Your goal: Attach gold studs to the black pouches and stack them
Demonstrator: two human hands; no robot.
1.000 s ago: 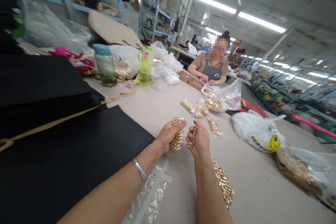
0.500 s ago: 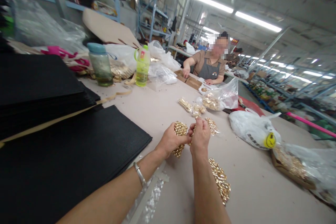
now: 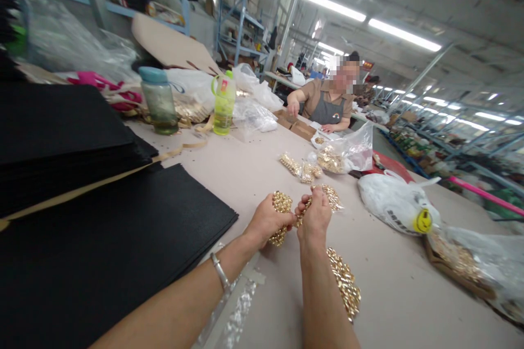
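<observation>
My left hand [image 3: 268, 220] is wrapped round a bunch of gold chain [image 3: 281, 203], which shows above and below the thumb. Close by on the right, my right hand [image 3: 316, 217] has its fingers closed on a piece of the gold chain near the left thumb. Beside my right forearm, a flat bundle of gold chain [image 3: 344, 283] lies on the table [image 3: 388, 283]. Beyond my hands are more gold pieces in clear bags [image 3: 290, 164].
Black sheets [image 3: 164, 223] are stacked at the left. Behind them stand a blue-lidded bottle [image 3: 159, 101] and a yellow-green bottle [image 3: 223, 103]. White plastic bags [image 3: 388, 202] lie at the right. Across the table a person [image 3: 327, 101] reaches into cardboard boxes [image 3: 302, 130].
My right hand has shifted slightly right, widening the gap to my left hand, with chain showing between them. The person's hand over the boxes has moved slightly.
</observation>
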